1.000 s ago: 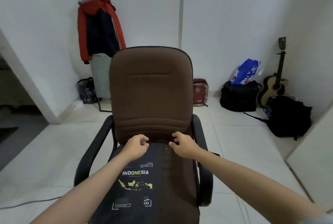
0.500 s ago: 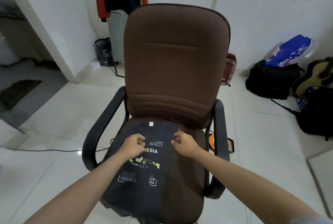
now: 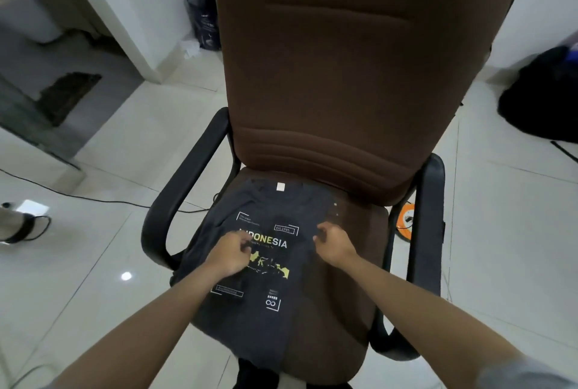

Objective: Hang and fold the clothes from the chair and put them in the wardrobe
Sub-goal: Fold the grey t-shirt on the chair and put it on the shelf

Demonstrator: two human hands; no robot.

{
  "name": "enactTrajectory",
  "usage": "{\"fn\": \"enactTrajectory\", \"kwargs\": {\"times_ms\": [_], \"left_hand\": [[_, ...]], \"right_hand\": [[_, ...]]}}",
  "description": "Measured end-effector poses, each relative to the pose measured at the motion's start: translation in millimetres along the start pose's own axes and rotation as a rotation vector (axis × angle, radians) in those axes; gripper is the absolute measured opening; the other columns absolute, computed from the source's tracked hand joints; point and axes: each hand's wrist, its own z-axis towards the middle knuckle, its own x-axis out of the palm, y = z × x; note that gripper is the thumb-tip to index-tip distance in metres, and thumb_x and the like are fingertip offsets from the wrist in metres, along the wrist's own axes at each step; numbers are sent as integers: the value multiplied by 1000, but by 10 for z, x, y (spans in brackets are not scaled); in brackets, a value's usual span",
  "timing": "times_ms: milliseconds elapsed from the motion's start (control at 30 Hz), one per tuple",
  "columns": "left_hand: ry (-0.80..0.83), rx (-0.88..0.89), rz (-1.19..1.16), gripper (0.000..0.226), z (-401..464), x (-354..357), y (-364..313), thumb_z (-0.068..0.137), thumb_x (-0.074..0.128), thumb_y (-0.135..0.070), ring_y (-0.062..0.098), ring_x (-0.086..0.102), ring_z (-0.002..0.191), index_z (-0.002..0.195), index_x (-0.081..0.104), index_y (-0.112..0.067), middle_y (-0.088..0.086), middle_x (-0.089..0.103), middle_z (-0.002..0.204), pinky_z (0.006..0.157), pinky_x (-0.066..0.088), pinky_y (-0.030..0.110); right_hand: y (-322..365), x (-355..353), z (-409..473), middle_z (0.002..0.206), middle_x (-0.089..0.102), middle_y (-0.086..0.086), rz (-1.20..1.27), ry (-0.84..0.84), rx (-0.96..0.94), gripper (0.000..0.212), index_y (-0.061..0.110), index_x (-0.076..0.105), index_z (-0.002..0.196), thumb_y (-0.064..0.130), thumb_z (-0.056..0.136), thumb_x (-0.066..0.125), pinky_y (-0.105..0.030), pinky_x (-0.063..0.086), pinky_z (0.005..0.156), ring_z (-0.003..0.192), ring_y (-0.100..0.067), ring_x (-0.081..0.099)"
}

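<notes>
Dark grey T-shirt lies flat on brown office chair seat, collar toward backrest. Both forearms reach forward over seat. Left hand over print's left side, fingers curled, pinching fabric. Right hand at shirt's right edge, fingers curled onto cloth.

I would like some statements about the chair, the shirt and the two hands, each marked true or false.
1. The dark T-shirt lies on the seat of the brown chair. True.
2. The print on it reads INDONESIA. True.
3. The left hand rests on the armrest. False: it is over the shirt's print.
4. The right hand is over the shirt, fingers curled. True.
5. The shirt hangs over the backrest. False: the backrest is bare.
</notes>
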Motion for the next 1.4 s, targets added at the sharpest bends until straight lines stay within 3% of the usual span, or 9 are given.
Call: {"fn": "enactTrajectory", "kwargs": {"times_ms": [233,333,567,733,867,1033,1167,1300,1400], "left_hand": [[-36,34,199,34,868,-112,146,87,56,-17,28,51,114,121,57,-13,11,46,126,95,45,37],[-38,55,256,38,1293,-137,249,86,57,-21,30,43,123,124,56,-15,12,37,134,98,44,39],[27,84,210,37,2148,-209,509,87,59,-28,29,13,144,123,57,-22,12,13,155,115,24,38],[-10,81,155,28,2361,-188,643,88,50,-11,35,46,120,107,68,-20,16,46,129,105,36,36],[-17,101,98,28,2378,-220,701,85,50,-1,29,58,98,97,71,-15,13,51,110,86,39,20],[15,125,4,27,2269,-270,693,81,55,4,18,58,94,98,72,-9,8,63,107,79,37,16],[10,137,-66,27,2158,-344,644,78,59,3,18,61,94,93,74,-13,5,66,103,79,41,19],[9,175,-143,24,1996,-507,467,81,59,2,13,59,89,92,76,-12,0,65,93,81,43,19],[119,194,-174,27,1819,-740,302,83,57,4,13,62,90,90,76,-15,3,70,94,85,49,27]], "right_hand": [[-53,194,674,134,48,-14,-57,-67,62,40,11,48,129,23,91,52,-39,43,100,123,-32,47],[-39,287,985,144,29,-17,-73,-107,91,41,14,45,132,23,93,51,-41,43,100,129,-37,40],[6,504,1613,157,10,-9,-179,-138,50,41,17,45,132,9,92,49,-44,46,96,132,-34,37],[-60,630,1814,159,0,-3,-254,-117,112,44,19,44,133,6,91,52,-39,50,86,131,-31,38],[-54,563,1925,160,-9,-1,-290,-54,122,42,20,43,123,6,87,60,-35,48,72,118,-30,50],[45,367,1948,131,36,-4,-483,-67,135,44,25,53,112,32,75,75,-42,37,96,117,-30,41],[138,313,1793,112,52,-4,-737,-175,-28,31,22,63,94,41,73,74,-40,24,92,112,-30,39],[189,258,1468,109,50,-6,-370,-108,-53,21,13,60,94,21,79,72,-31,39,76,94,-30,56],[287,122,1133,100,59,-5,-201,-132,-87,20,12,66,90,15,74,77,-29,44,77,92,-25,59]]}}
